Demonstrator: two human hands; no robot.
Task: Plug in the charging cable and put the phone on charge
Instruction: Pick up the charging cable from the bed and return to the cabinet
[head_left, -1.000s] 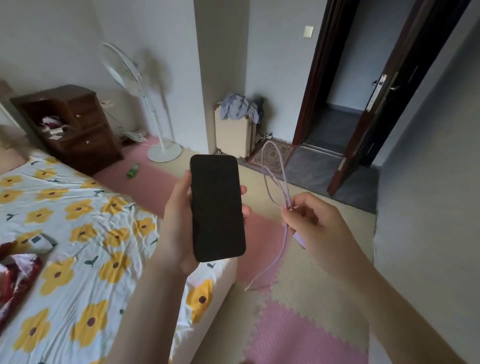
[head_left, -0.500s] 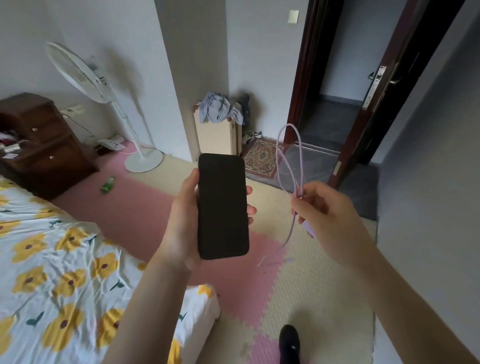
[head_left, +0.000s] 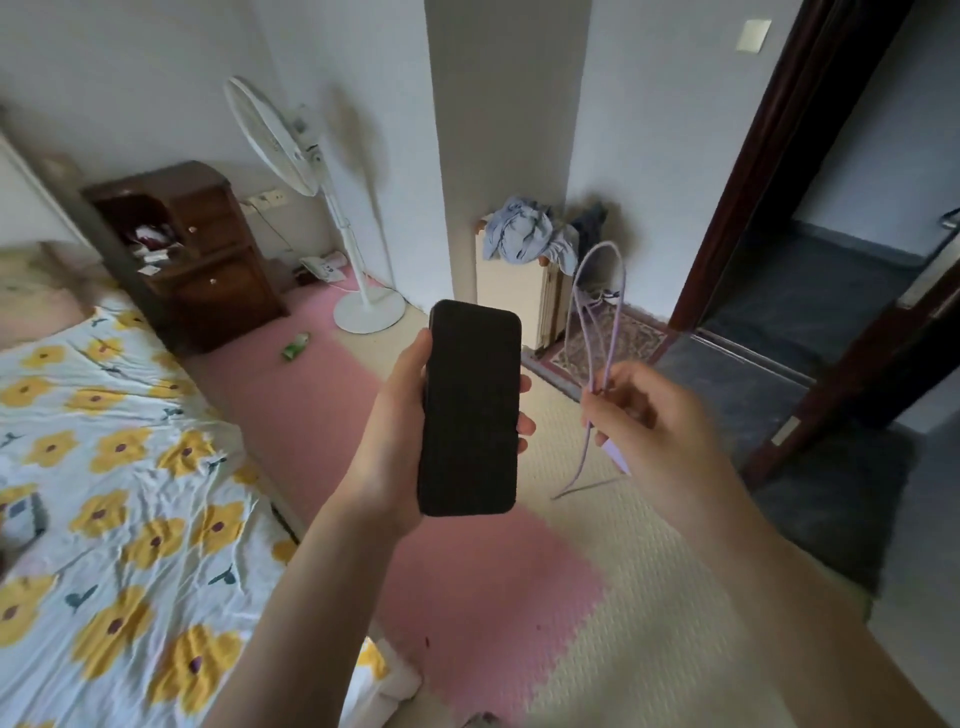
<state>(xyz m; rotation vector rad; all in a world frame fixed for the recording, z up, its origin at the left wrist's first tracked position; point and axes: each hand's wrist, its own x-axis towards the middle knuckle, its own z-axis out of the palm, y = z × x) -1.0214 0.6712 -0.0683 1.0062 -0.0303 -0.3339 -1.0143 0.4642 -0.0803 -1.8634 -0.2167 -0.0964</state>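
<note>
The phone is a flat, glossy black slab with rounded corners, its screen dark, held upright in the left hand with the thumb along one edge and fingertips curled round the other. The right hand, closed loosely, pinches a thin, smooth lilac cable that loops above it and trails below, over the pink and cream foam floor mat beside the flower-print bed.
</note>
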